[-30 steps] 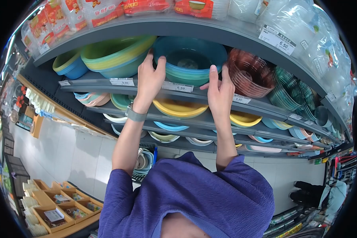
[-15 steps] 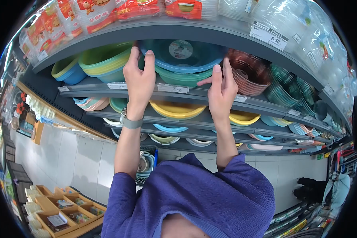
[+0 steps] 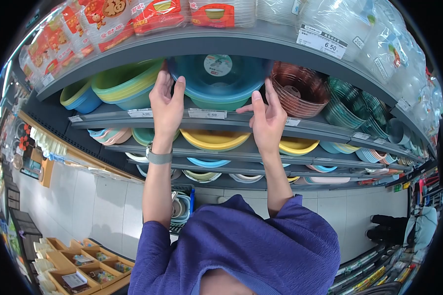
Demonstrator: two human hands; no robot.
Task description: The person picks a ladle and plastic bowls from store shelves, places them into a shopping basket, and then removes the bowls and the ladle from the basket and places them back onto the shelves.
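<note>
A translucent blue basin [image 3: 220, 87] with a round label inside lies on top of a green basin [image 3: 216, 105] on the shelf. My left hand [image 3: 167, 105] is at the blue basin's left side, its fingers along the outer edge and its thumb in front. At the right side, my right hand [image 3: 269, 123] presses its fingers against the edge, with the thumb over the front. Both hands appear to hold the basin between them; the exact finger contact is partly hidden. A price tag [image 3: 207, 114] sits below on the shelf edge.
Stacked green and yellow basins [image 3: 125, 83] stand to the left, brown ribbed bowls [image 3: 300, 93] to the right. An upper shelf [image 3: 216, 40] overhangs closely. Lower shelves hold yellow basins [image 3: 216, 139]. A basket [image 3: 182, 209] is on the floor; another person [image 3: 403, 228] is at far right.
The blue basin's front rim has come lower and covers more of the green basin. Both my hands have moved down with it, and the right one slightly left. The view has shifted slightly.
</note>
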